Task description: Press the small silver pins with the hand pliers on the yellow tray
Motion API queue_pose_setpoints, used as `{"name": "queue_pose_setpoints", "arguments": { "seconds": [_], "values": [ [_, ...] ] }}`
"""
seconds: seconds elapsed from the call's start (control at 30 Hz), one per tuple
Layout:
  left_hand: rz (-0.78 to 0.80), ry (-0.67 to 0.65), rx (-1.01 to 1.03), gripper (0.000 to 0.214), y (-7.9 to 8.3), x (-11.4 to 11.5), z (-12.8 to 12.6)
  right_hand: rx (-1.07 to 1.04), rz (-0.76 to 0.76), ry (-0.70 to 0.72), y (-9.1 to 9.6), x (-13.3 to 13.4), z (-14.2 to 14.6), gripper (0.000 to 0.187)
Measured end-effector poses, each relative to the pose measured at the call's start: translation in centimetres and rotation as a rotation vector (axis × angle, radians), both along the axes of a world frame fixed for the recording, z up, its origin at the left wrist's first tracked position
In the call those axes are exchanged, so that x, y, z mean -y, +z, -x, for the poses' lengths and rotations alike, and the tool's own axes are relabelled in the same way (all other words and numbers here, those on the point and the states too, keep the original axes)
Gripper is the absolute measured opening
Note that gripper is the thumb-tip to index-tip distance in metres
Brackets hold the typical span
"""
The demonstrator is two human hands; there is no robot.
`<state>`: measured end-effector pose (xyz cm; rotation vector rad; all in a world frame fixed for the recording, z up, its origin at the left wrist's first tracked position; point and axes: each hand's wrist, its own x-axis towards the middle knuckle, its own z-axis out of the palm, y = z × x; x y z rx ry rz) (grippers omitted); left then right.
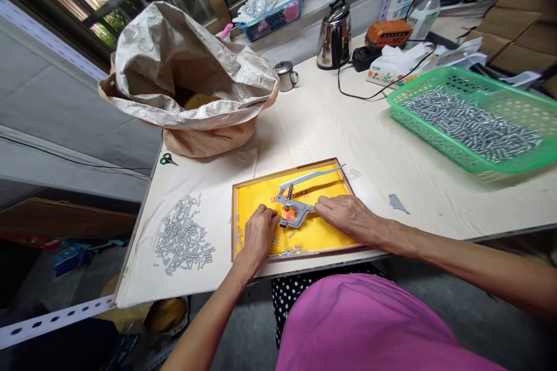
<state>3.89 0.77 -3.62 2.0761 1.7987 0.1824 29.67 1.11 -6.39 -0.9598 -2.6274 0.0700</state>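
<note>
pink shirt (369, 324), cut off below; right hand (342, 213) gripping grey tool (300, 214); left hand (260, 231) curled beside it, hold unclear.

A pale worktop (313, 127) with a faint wood grain bears a shallow yellow-bottomed tray (329, 237) at its near edge, with a loose pile of small metal pieces (183, 237) to the left. Behind these stand a wide-mouthed sack (209, 138), green-handled scissors (167, 159) lying near it, a lidded metal cup (286, 77) and a steel kettle (326, 40). On the right sit a green basket (435, 142) and, nearer, a grey scrap (397, 203).
</note>
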Motion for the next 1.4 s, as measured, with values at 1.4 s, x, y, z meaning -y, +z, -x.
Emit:
{"name": "queue_pose_setpoints", "arguments": {
  "seconds": [1.4],
  "values": [
    [0.687, 0.409, 0.457, 0.021, 2.1, -0.8, -2.1, 0.239, 0.140, 0.031, -0.8, -0.3, 1.0, 0.015]
  ]
}}
